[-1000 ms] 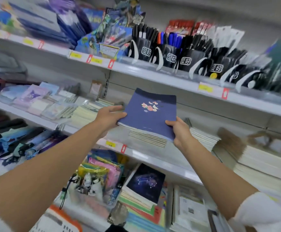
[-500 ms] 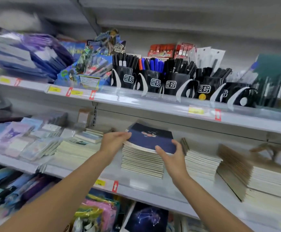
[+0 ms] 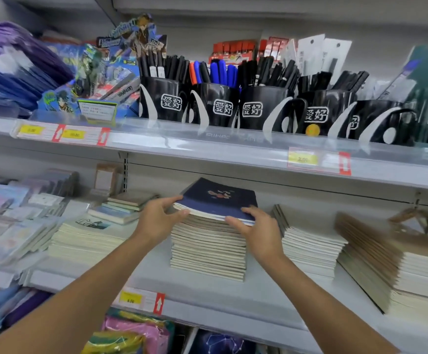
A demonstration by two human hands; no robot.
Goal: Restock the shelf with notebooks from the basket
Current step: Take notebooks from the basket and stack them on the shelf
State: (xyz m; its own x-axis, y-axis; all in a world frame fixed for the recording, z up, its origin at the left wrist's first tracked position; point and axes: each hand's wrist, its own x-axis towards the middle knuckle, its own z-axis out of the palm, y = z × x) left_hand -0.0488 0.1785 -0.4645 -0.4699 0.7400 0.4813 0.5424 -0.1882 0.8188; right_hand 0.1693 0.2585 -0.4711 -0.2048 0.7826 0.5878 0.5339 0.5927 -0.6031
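Note:
A few dark blue notebooks with a flower print (image 3: 218,199) lie on top of a tall stack of notebooks (image 3: 208,251) on the middle shelf (image 3: 233,297). My left hand (image 3: 159,221) grips their left front corner, thumb below and fingers on the cover. My right hand (image 3: 256,228) holds the right front corner, fingers spread over the cover edge. The basket is out of view.
More notebook stacks stand right (image 3: 310,249) and left (image 3: 85,238) of the pile, and brown-covered ones (image 3: 396,261) at far right. The shelf above carries black pen cups (image 3: 220,108) close over the stack. Colourful pouches (image 3: 136,333) sit on the shelf below.
The blue notebooks were held tilted in the air in front of the shelf; both hands have lowered them flat onto the stack. The view has risen toward the shelves.

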